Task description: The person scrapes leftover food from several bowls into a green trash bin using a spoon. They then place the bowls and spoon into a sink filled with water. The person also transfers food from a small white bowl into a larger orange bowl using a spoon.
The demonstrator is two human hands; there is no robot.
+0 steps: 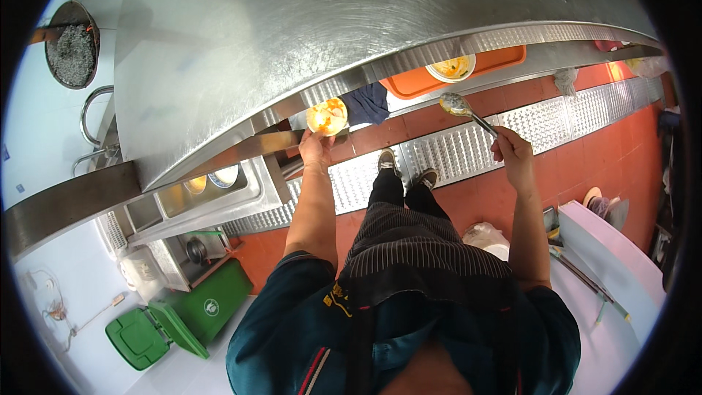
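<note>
My left hand [316, 149] grips the near rim of a small bowl [327, 117] with orange-red and pale food or residue in it. Beside that bowl, a dark blue cloth [368, 103] lies on the metal surface under the upper shelf. In my right hand [513, 156] is the handle of a large metal spoon [456, 104], held out over the floor with its bowl wet and stained. An orange tray [402, 85] sits beyond the spoon. On it stands a white bowl [451, 69] holding orange food, partly hidden by the shelf edge.
A wide stainless steel shelf [307, 16] overhangs the work area. To the left is a metal sink [255, 181] with bowls [224, 175] in it. A green wheeled bin [205, 307] stands lower left. Metal floor grating [452, 156] crosses red tiles. A grey cloth [565, 82] hangs at right.
</note>
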